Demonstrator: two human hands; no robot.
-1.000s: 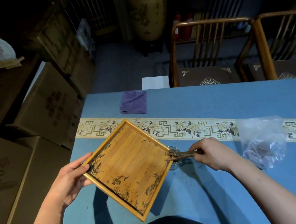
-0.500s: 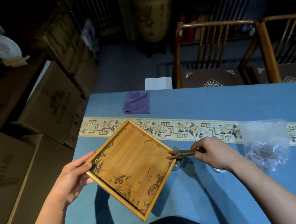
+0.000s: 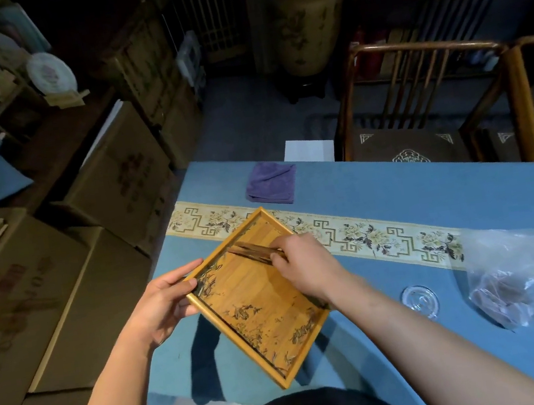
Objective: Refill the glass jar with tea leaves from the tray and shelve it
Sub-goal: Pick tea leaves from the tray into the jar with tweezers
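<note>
The left hand (image 3: 159, 305) grips the left corner of the tilted bamboo tray (image 3: 259, 300) above the table's (image 3: 395, 190) left edge. The right hand (image 3: 303, 266) pinches wooden tongs (image 3: 252, 252) over the tray's far part, where tea leaves (image 3: 243, 311) line the rims. A glass lid (image 3: 419, 298) lies right.

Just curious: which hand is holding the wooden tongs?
The right hand pinches the tongs over the tray; the left hand only grips the tray's edge.

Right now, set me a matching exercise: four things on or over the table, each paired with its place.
1. purple cloth
2. bamboo tray
3. wooden tongs
4. plastic bag

a. in the right hand
b. far edge of the table
c. held by the left hand
d. right side of the table

Pairs: 1-b, 2-c, 3-a, 4-d
</note>
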